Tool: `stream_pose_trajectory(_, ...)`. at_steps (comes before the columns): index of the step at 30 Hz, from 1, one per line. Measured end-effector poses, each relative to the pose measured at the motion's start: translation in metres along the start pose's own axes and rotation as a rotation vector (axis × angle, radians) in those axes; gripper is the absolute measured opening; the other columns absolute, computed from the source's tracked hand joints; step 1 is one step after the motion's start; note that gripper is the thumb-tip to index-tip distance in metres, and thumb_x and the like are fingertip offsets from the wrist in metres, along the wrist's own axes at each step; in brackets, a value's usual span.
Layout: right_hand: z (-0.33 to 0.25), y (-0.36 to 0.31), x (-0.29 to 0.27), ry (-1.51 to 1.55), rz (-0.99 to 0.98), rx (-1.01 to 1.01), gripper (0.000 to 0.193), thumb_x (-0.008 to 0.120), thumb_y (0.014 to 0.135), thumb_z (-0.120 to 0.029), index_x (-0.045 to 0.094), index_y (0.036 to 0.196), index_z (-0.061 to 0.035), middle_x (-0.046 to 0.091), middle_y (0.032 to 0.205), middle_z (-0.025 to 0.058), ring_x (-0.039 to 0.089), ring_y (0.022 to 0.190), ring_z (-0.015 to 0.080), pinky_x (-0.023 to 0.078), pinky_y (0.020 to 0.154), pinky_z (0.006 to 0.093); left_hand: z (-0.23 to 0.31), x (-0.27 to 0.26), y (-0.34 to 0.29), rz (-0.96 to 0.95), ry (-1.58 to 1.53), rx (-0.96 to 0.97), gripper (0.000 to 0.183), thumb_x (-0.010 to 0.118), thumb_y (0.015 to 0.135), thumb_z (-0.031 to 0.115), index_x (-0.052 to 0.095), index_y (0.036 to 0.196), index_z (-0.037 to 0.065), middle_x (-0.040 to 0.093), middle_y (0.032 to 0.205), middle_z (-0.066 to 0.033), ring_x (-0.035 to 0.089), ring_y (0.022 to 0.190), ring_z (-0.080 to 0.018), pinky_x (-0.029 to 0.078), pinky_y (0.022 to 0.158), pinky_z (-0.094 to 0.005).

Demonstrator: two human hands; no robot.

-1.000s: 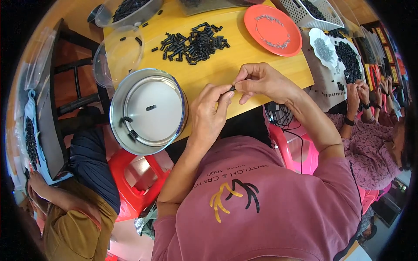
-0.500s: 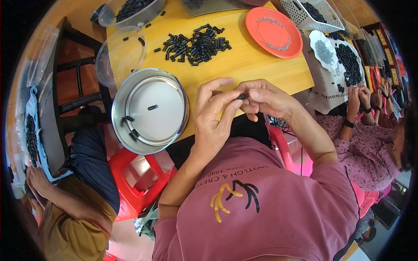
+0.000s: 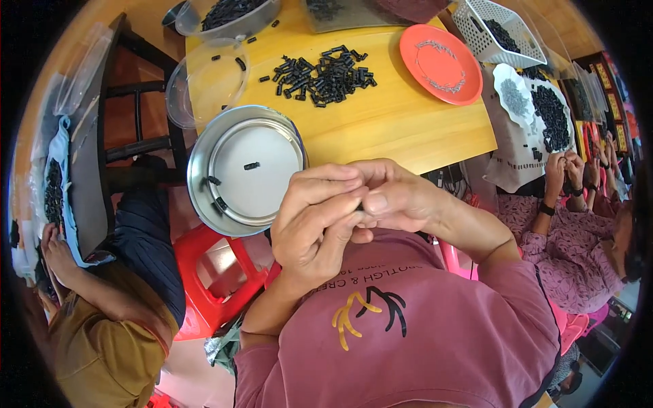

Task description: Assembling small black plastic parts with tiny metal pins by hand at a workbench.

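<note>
My left hand (image 3: 309,224) and my right hand (image 3: 408,200) are together in front of my chest, fingertips meeting. Both are closed in a pinch around a small black part (image 3: 360,207), which the fingers almost wholly cover. Just left of my hands is a round metal tin (image 3: 197,183) with a few short black cylindrical pieces (image 3: 252,166) inside. Beyond them, a heap of similar black pieces (image 3: 323,78) lies loose on the yellow table (image 3: 401,139). An orange-red plate (image 3: 469,88) at the table's far right bears tiny silvery pieces (image 3: 442,51) spread in a ring.
A clear plastic lid (image 3: 178,88) overlaps the table's left edge, near a clear tub (image 3: 252,27) of black pieces. A white perforated basket (image 3: 469,34) stands at the far right. Other people sit either side, one with hands (image 3: 564,166) at work; a red stool (image 3: 194,279) is at left.
Both hands have come nearer to my chest and closed tighter around the black part, which now shows less. The table and tin appear shifted slightly right in the view.
</note>
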State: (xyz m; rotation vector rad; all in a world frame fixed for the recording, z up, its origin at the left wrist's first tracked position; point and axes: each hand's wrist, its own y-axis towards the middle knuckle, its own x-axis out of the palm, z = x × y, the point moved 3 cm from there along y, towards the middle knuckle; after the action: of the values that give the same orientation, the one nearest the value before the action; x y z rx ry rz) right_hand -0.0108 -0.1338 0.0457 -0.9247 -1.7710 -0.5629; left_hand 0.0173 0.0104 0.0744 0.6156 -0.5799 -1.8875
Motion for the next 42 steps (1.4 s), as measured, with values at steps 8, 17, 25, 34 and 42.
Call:
stream_pose_trajectory(8, -0.008, 0.021, -0.009, -0.330, 0.041, 0.074, 0.024, 0.066, 0.097, -0.026, 0.065, 0.106, -0.0047, 0.064, 0.087, 0.0013, 0.059, 0.075, 0.0086, 0.055, 0.062, 0.0271, -0.009, -0.025, -0.007, 0.057, 0.104, -0.149, 0.019, 0.070, 0.083, -0.005, 0.068, 0.101, -0.002, 0.066, 0.105, -0.0161, 0.064, 0.105, -0.0325, 0.052, 0.090, -0.0393)
stream_pose_trajectory(17, -0.105, 0.014, -0.113, -1.729, 0.921, -0.637, 0.017, 0.066, 0.089, -0.009, 0.070, 0.104, -0.0017, 0.070, 0.092, 0.0115, 0.063, 0.072, 0.0169, 0.051, 0.065, 0.0310, -0.018, -0.065, -0.024, 0.214, 0.453, -0.272, 0.028, 0.071, 0.079, -0.004, 0.068, 0.106, 0.001, 0.064, 0.109, -0.0149, 0.061, 0.101, -0.0260, 0.050, 0.083, -0.0345)
stream_pose_trajectory(25, -0.110, 0.023, -0.124, -2.008, 0.972, -0.635, 0.021, 0.069, 0.088, -0.017, 0.070, 0.108, -0.0090, 0.064, 0.092, 0.0112, 0.066, 0.074, 0.0285, 0.053, 0.068, 0.0415, -0.024, 0.029, -0.021, -0.303, -0.090, -0.252, 0.025, 0.071, 0.083, -0.003, 0.068, 0.108, 0.002, 0.065, 0.093, -0.0123, 0.065, 0.078, -0.0259, 0.052, 0.069, -0.0335)
stream_pose_trajectory(34, -0.105, 0.015, -0.128, -2.145, 0.916, -0.638, 0.020, 0.071, 0.086, -0.019, 0.071, 0.104, -0.0086, 0.062, 0.090, 0.0112, 0.065, 0.072, 0.0297, 0.052, 0.064, 0.0417, -0.082, 0.065, -0.035, -0.268, -0.151, -0.392, 0.015, 0.063, 0.091, 0.000, 0.066, 0.106, 0.000, 0.064, 0.089, -0.0120, 0.062, 0.071, -0.0210, 0.050, 0.065, -0.0300)
stream_pose_trajectory(42, -0.078, -0.009, -0.115, -1.054, 0.745, -0.538, 0.020, 0.068, 0.095, -0.020, 0.068, 0.107, -0.0033, 0.063, 0.084, -0.0028, 0.047, 0.059, 0.0030, 0.041, 0.055, 0.0210, -0.109, 0.077, -0.029, 0.081, -0.364, -0.692, 0.027, 0.057, 0.101, 0.010, 0.059, 0.124, -0.003, 0.067, 0.109, -0.0091, 0.066, 0.089, -0.0127, 0.053, 0.080, -0.0258)
